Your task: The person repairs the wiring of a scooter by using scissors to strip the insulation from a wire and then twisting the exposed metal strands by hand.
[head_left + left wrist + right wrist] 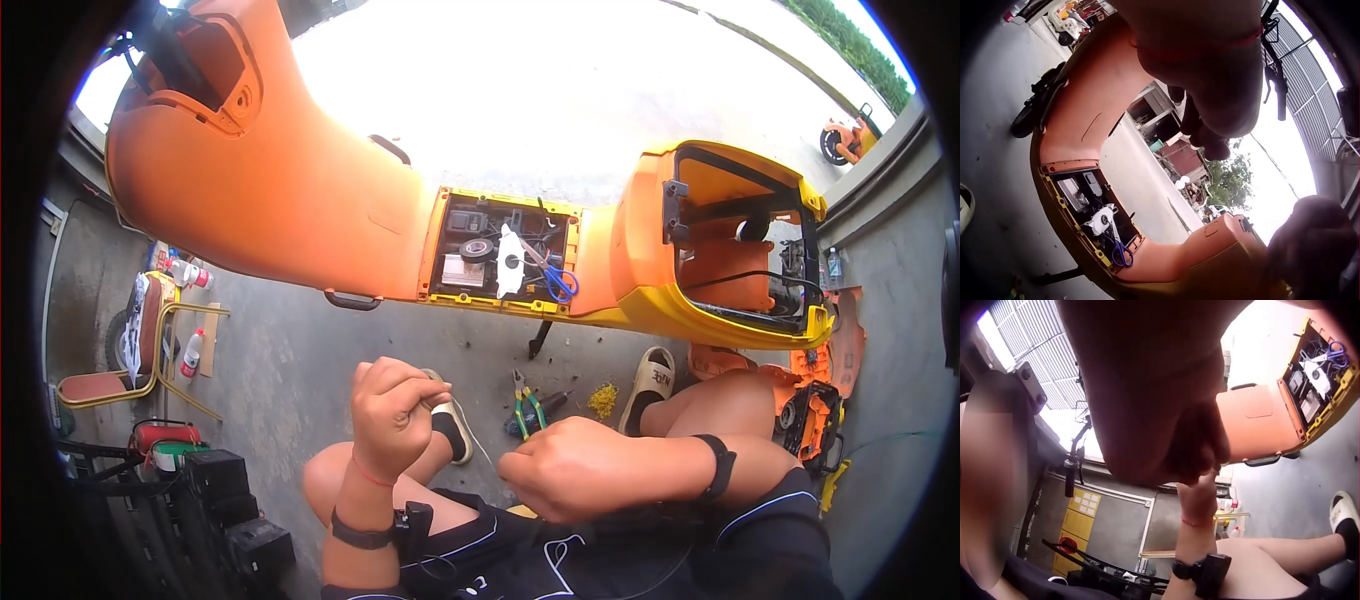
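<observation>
My left hand (392,408) is raised in front of the scooter with its fingers curled, pinching a thin white strand (476,438). Lower and to the right, my right hand (568,470) is curled at the strand's other end. Both hands are apart from the orange scooter body (330,220). In its open floor compartment (433,275) lie blue-handled scissors (562,288), a white piece (510,262) and a black tape roll (477,250). The right wrist view shows the left hand (1199,499) beyond the dark right hand (1154,412), whose grip is shadowed.
Green-handled pliers (528,408) lie on the floor between the feet, beside a dark tool and yellow scraps (603,400). A chair (150,340) and bottles (192,352) stand at left, near black boxes (225,480). Orange parts (815,400) lie at right.
</observation>
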Tool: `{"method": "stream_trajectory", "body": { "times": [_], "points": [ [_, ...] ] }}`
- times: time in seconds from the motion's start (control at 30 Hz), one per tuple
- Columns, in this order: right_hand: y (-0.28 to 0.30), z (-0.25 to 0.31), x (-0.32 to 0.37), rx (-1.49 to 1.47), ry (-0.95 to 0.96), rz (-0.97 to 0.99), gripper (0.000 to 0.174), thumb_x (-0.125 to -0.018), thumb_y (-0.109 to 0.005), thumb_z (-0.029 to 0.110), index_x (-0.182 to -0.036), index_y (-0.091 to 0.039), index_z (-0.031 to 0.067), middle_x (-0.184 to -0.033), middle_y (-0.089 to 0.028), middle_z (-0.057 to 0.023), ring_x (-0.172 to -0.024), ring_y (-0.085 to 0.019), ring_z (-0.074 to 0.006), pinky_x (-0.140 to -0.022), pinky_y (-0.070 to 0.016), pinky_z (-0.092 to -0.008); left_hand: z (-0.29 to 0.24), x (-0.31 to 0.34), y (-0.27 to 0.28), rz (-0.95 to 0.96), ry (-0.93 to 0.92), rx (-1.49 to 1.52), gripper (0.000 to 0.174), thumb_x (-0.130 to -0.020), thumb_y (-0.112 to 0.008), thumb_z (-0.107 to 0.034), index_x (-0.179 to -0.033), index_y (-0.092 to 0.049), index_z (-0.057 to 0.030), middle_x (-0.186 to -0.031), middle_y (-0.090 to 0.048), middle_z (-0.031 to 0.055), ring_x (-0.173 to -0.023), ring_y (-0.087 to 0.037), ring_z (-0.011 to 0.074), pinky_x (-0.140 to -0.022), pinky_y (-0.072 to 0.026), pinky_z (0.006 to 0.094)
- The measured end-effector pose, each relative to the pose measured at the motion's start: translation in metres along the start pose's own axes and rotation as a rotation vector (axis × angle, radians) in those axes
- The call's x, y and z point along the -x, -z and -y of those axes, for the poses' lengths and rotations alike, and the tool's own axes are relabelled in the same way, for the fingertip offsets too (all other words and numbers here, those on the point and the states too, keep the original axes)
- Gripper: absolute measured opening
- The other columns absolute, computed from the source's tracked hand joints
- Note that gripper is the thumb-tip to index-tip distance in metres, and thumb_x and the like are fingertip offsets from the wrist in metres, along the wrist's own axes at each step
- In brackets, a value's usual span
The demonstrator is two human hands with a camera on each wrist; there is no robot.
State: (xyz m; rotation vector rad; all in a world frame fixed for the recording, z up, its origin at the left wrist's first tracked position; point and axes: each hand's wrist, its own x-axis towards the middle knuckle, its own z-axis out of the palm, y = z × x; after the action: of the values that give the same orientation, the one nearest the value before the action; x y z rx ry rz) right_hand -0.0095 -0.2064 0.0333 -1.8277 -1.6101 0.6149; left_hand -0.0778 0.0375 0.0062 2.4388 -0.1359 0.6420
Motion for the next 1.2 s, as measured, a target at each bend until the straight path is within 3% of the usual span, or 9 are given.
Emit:
{"method": "stream_trajectory", "body": {
  "times": [0.13,0.33,0.4,0.5,0.73,0.87,0.93,1.1,1.2],
  "points": [
    [0.054,-0.021,0.002,-0.061,-0.241,-0.660,0.012,-0.090,-0.069,0.014,-0.090,-0.067,0.0024,-0.074,-0.067,-0.0162,-0.070,-0.069,-0.0378,-0.063,-0.0555,-0.0448,-0.003,0.002,0.005,0.142,-0.083,0.188,0.018,-0.067,-0.081,0.003,-0.077,-0.077,-0.0117,-0.077,-0.069,-0.0023,-0.078,-0.062,0.0180,-0.076,-0.0394,0.0328],
    [-0.009,-0.023,0.000,0.003,0.001,0.189,0.018,-0.083,-0.069,0.013,-0.077,-0.057,0.0010,-0.068,-0.065,-0.0191,-0.068,-0.069,-0.0405,-0.062,-0.0564,-0.0474,0.002,0.007,-0.001,-0.025,0.022,0.056,0.019,-0.064,-0.080,0.002,-0.076,-0.077,-0.0129,-0.076,-0.069,-0.0030,-0.079,-0.063,0.0173,-0.076,-0.0394,0.0329],
    [0.013,0.000,0.002,-0.174,0.202,-0.081,0.016,-0.085,-0.070,0.011,-0.079,-0.058,0.0015,-0.072,-0.066,-0.0175,-0.070,-0.070,-0.0379,-0.062,-0.0561,-0.0454,-0.001,0.004,0.001,0.045,-0.031,0.037,0.019,-0.064,-0.080,0.002,-0.076,-0.078,-0.0128,-0.076,-0.069,-0.0026,-0.078,-0.063,0.0172,-0.075,-0.0395,0.0329],
    [0.055,-0.015,0.005,0.045,-0.165,-0.641,0.008,-0.089,-0.070,0.010,-0.087,-0.066,0.0028,-0.072,-0.066,-0.0159,-0.070,-0.069,-0.0359,-0.062,-0.0552,-0.0426,-0.008,0.006,0.002,0.118,-0.091,0.136,0.019,-0.065,-0.080,0.002,-0.077,-0.078,-0.0127,-0.076,-0.069,-0.0022,-0.079,-0.062,0.0173,-0.075,-0.0396,0.0329],
    [-0.010,-0.002,0.000,0.036,-0.166,0.074,0.018,-0.087,-0.068,0.015,-0.077,-0.058,0.0038,-0.064,-0.062,-0.0170,-0.063,-0.066,-0.0384,-0.056,-0.0540,-0.0459,0.004,0.005,0.011,-0.043,-0.018,0.015,0.020,-0.064,-0.079,0.004,-0.077,-0.077,-0.0120,-0.075,-0.068,-0.0028,-0.077,-0.061,0.0181,-0.076,-0.0391,0.0323],
    [0.045,-0.003,0.004,-0.075,-0.140,-0.576,0.006,-0.089,-0.068,0.007,-0.087,-0.067,0.0018,-0.063,-0.061,-0.0126,-0.061,-0.066,-0.0351,-0.057,-0.0532,-0.0394,-0.004,0.002,0.012,0.071,-0.078,0.041,0.018,-0.065,-0.080,0.005,-0.077,-0.076,-0.0078,-0.074,-0.067,0.0022,-0.076,-0.060,0.0218,-0.076,-0.0405,0.0338],
    [0.046,-0.031,-0.001,-0.051,-0.448,-0.596,0.011,-0.086,-0.068,0.013,-0.086,-0.067,0.0028,-0.068,-0.066,-0.0160,-0.066,-0.068,-0.0397,-0.060,-0.0539,-0.0468,-0.006,0.005,0.015,0.110,-0.111,0.111,0.018,-0.065,-0.080,0.006,-0.077,-0.076,-0.0077,-0.074,-0.067,0.0024,-0.076,-0.060,0.0217,-0.076,-0.0406,0.0338],
    [-0.022,-0.028,-0.005,0.061,-0.121,0.065,0.020,-0.084,-0.067,0.019,-0.078,-0.060,0.0024,-0.065,-0.066,-0.0193,-0.061,-0.067,-0.0415,-0.059,-0.0551,-0.0509,-0.001,0.008,0.008,-0.059,0.036,0.021,0.018,-0.064,-0.079,0.005,-0.074,-0.076,-0.0092,-0.075,-0.068,-0.0001,-0.076,-0.061,0.0198,-0.076,-0.0400,0.0328],
    [0.013,0.015,0.001,-0.043,0.160,-0.208,0.018,-0.080,-0.073,0.010,-0.075,-0.057,0.0030,-0.065,-0.063,-0.0138,-0.059,-0.066,-0.0354,-0.055,-0.0542,-0.0432,-0.002,0.006,0.007,0.047,0.017,-0.026,0.017,-0.067,-0.078,0.002,-0.075,-0.076,-0.0124,-0.075,-0.068,-0.0036,-0.079,-0.061,0.0181,-0.077,-0.0384,0.0337]
  ]
}}
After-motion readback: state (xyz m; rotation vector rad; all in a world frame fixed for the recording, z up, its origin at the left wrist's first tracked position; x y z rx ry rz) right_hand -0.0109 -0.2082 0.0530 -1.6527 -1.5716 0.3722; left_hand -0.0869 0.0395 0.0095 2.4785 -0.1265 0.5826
